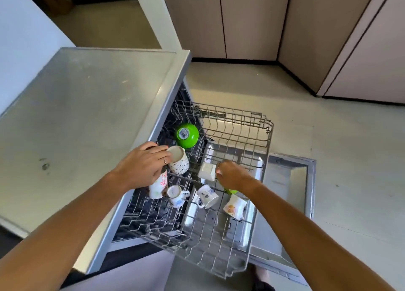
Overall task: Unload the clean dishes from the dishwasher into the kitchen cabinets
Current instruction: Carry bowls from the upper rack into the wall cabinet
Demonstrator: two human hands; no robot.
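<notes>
The dishwasher's upper wire rack (238, 135) is pulled out over the open door (291, 181). My left hand (144, 165) grips a dotted white cup (179, 162) by its rim, and a tall white cup with red flowers (156, 187) stands just below that hand. My right hand (232, 175) holds a square white dish (207, 172). A green bowl (187, 135) lies upside down at the rack's back. A blue-patterned mug (176, 195), a grey-white mug (207, 196) and a mug with an orange print (234, 207) lie tilted in the rack. A green object (230, 191) shows under my right wrist.
A grey countertop (83, 115) runs along the left above the dishwasher. Beige cabinet doors (252, 21) line the far wall and the right side. Pale floor (350, 159) lies beyond the open door. A foot (262, 277) shows at the bottom edge.
</notes>
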